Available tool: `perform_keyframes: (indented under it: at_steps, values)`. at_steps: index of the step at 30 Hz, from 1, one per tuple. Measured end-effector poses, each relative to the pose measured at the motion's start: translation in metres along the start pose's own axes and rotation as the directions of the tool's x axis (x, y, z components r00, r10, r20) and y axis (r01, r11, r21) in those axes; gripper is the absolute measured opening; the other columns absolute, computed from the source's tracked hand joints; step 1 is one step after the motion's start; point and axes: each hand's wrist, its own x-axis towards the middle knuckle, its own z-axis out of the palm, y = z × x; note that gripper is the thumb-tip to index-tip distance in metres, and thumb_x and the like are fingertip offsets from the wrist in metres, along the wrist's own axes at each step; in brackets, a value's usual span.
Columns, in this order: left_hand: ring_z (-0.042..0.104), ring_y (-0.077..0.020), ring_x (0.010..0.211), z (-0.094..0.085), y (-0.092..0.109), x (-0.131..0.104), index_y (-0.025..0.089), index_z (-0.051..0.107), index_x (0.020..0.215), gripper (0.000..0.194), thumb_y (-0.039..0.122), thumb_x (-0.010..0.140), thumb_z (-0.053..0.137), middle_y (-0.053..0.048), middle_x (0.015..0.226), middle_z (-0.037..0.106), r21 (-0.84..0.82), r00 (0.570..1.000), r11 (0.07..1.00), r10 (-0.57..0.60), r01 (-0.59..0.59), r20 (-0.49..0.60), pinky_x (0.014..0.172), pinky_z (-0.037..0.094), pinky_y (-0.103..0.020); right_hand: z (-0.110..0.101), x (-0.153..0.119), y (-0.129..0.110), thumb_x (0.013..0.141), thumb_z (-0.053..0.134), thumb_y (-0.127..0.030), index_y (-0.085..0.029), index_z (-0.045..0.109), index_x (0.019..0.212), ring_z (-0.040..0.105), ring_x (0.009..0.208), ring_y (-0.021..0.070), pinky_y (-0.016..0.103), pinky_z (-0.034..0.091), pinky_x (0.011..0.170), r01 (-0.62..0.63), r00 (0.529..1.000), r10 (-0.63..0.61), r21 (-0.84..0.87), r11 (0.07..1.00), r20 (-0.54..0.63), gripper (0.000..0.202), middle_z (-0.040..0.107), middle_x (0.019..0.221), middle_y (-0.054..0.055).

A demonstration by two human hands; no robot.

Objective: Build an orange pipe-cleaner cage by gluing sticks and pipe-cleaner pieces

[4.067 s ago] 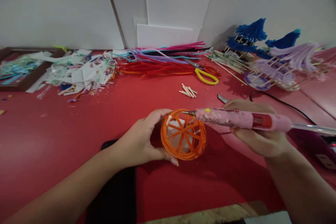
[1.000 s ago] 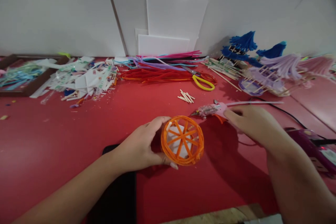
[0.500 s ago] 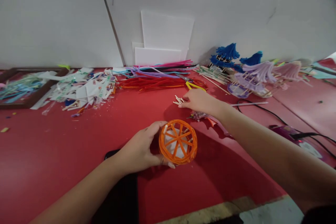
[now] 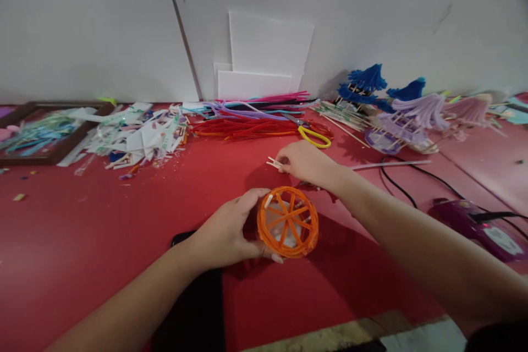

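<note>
While the left hand clasps the orange frame at near centre, the right hand, fingers bunched, meets the sticks beyond (whether it grips any, I cannot tell). Scissors lie farther off.

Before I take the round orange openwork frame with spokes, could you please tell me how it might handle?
The orange frame is probably light for its size, since wide gaps separate its spokes. Those slim spokes may bend under a squeeze. Its round rim could let it roll on its side.
</note>
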Motion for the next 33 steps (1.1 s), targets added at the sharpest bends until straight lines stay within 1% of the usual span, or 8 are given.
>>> perform_keyframes:
  at_steps: [8,13,15,18,20,23,27,33]
  values:
    - [0.062,-0.0288,0.119,-0.001,-0.002,0.002,0.022,0.047,0.131,0.087,0.047,0.06,0.091,-0.01,0.131,0.064,0.02,1.0,1.0,-0.006,0.006,0.007,0.104,0.048,-0.045,-0.006,0.0,0.001,0.082,0.069,-0.02,-0.018,0.079,0.076,0.07,0.074,0.0176,0.026,0.046,0.066,0.005,0.999,0.001,0.123,0.992,-0.045,0.011,0.079,0.079,0.006]
    - [0.062,-0.0293,0.12,0.0,-0.002,0.002,0.022,0.049,0.13,0.084,0.047,0.062,0.09,-0.011,0.132,0.063,0.015,1.0,1.0,0.023,-0.023,-0.003,0.105,0.048,-0.046,-0.017,-0.012,0.0,0.088,0.065,-0.024,-0.019,0.079,0.086,0.072,0.087,0.0196,0.03,0.05,0.079,0.034,0.984,0.004,0.211,0.977,-0.177,0.015,0.08,0.093,0.007]
    - [0.062,-0.0288,0.119,0.0,-0.002,0.002,0.022,0.05,0.129,0.081,0.047,0.063,0.089,-0.011,0.132,0.063,0.014,0.999,0.999,0.044,-0.043,-0.007,0.104,0.049,-0.045,-0.018,-0.023,-0.002,0.087,0.066,-0.022,-0.018,0.077,0.097,0.072,0.085,0.0181,0.03,0.053,0.079,0.095,0.956,0.028,0.401,0.911,-0.291,0.015,0.079,0.093,0.006]
    - [0.063,-0.0281,0.116,0.0,-0.004,0.002,0.022,0.051,0.127,0.079,0.048,0.063,0.089,-0.01,0.129,0.064,0.029,0.997,0.996,0.08,-0.08,-0.008,0.101,0.051,-0.043,-0.011,-0.045,-0.007,0.081,0.072,-0.022,-0.018,0.07,0.106,0.071,0.073,0.015,0.028,0.056,0.07,0.245,0.901,0.097,0.681,0.69,-0.423,0.025,0.076,0.083,0.003]
    - [0.064,-0.0278,0.112,0.0,-0.005,0.003,0.022,0.052,0.126,0.077,0.05,0.063,0.088,-0.009,0.124,0.065,0.06,0.995,0.993,0.099,-0.099,-0.012,0.098,0.052,-0.043,-0.004,-0.059,-0.012,0.08,0.073,-0.026,-0.02,0.068,0.103,0.071,0.073,0.0143,0.027,0.057,0.067,0.294,0.882,0.133,0.746,0.597,-0.453,0.024,0.076,0.082,0.002]
    - [0.064,-0.0274,0.106,0.001,-0.005,0.004,0.022,0.054,0.121,0.074,0.054,0.063,0.087,-0.008,0.117,0.066,0.105,0.991,0.986,0.13,-0.127,-0.025,0.094,0.053,-0.043,0.008,-0.076,-0.02,0.082,0.071,-0.026,-0.021,0.067,0.098,0.073,0.077,0.0146,0.024,0.057,0.064,0.321,0.857,0.182,0.777,0.541,-0.481,0.017,0.076,0.086,0.002]
    - [0.06,-0.028,0.11,0.001,-0.004,0.006,0.023,0.056,0.121,0.073,0.056,0.063,0.086,-0.01,0.118,0.061,0.143,0.981,0.973,0.19,-0.181,-0.049,0.098,0.051,-0.044,0.015,-0.087,-0.025,0.085,0.069,-0.022,-0.022,0.069,0.096,0.073,0.075,0.0132,0.021,0.057,0.062,0.354,0.81,0.18,0.711,0.607,-0.558,0.011,0.077,0.087,0.002]
    - [0.055,-0.0339,0.121,0.001,-0.006,0.006,0.024,0.053,0.127,0.081,0.061,0.063,0.084,-0.013,0.13,0.059,0.205,0.986,0.966,0.165,-0.158,-0.018,0.106,0.045,-0.052,0.015,-0.092,-0.028,0.089,0.066,-0.022,-0.022,0.07,0.098,0.074,0.077,0.0141,0.025,0.06,0.071,0.378,0.74,0.035,0.458,0.805,-0.672,0.01,0.078,0.092,0.002]
